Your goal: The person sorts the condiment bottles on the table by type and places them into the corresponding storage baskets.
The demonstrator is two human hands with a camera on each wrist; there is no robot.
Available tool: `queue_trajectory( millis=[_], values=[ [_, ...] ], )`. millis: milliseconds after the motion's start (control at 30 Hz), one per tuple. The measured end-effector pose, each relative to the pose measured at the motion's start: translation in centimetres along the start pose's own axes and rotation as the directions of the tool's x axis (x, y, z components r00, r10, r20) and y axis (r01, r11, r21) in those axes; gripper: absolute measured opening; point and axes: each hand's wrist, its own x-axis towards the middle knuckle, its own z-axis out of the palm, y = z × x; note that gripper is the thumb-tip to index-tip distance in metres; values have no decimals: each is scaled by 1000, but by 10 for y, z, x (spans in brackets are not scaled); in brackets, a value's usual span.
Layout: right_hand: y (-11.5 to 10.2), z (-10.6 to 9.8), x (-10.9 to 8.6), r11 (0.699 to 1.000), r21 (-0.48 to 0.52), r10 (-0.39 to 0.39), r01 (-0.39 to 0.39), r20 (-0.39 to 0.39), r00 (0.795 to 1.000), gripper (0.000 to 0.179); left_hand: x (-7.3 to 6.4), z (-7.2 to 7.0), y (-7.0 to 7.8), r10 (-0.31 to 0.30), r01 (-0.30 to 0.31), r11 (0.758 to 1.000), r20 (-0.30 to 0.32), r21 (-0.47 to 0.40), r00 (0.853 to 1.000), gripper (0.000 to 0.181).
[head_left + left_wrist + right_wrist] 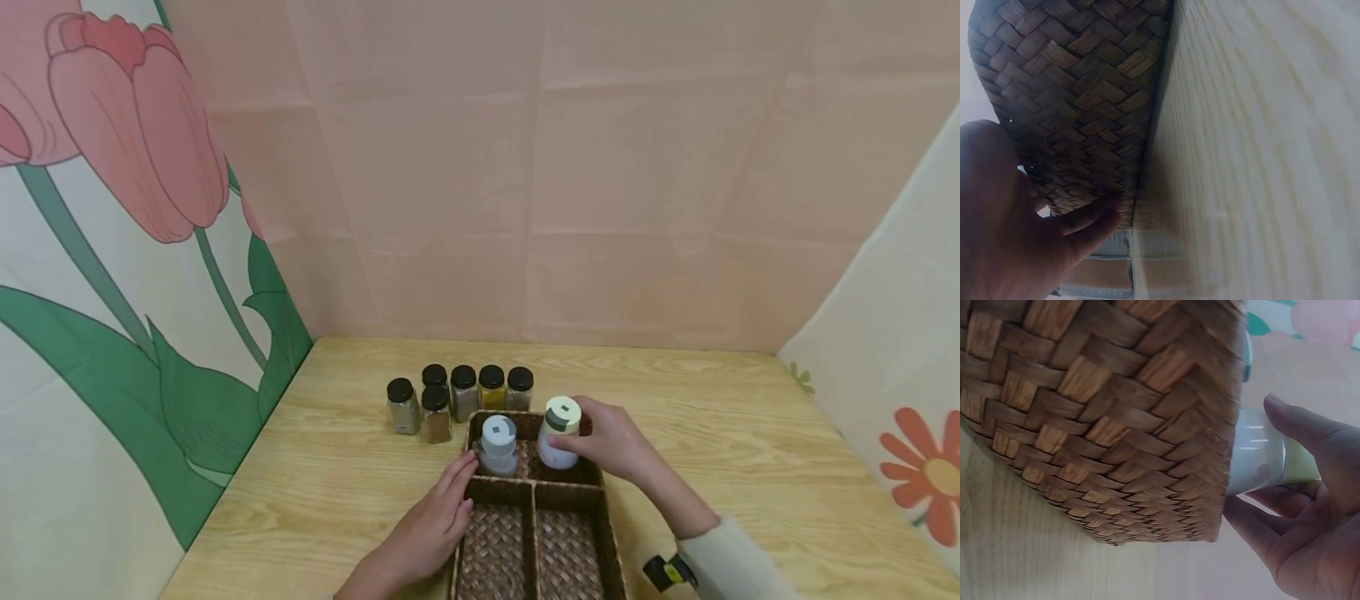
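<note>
A dark brown woven basket [495, 546] with dividers sits on the wooden table. My right hand [617, 443] grips a white bottle with a pale cream lid [559, 450] at the right of the basket's back compartment. In the right wrist view, thumb and fingers lie around the cream lid end, and the bottle's lower part [1254, 453] is partly hidden behind the basket wall. To its left in that compartment stands a second bottle, clear with a white lid [498, 457]. My left hand [433, 523] rests with extended fingers against the basket's left outer wall [1079, 94].
Several spice jars with black lids, among them a brown-filled jar [437, 417] and a yellow-filled jar [492, 387], stand behind and left of the basket. Two front compartments show bare weave. A printed cloth [525, 183] hangs behind the table. A black band [667, 572] shows by the right sleeve.
</note>
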Motion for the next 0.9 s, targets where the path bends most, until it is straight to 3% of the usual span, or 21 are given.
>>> queue_trajectory(
  millis=[900],
  values=[
    [5,10,-3,999,-34,-19,19,20,1000,46,-1,2,0,21,-21,1000,-24,17,999,50]
  ],
)
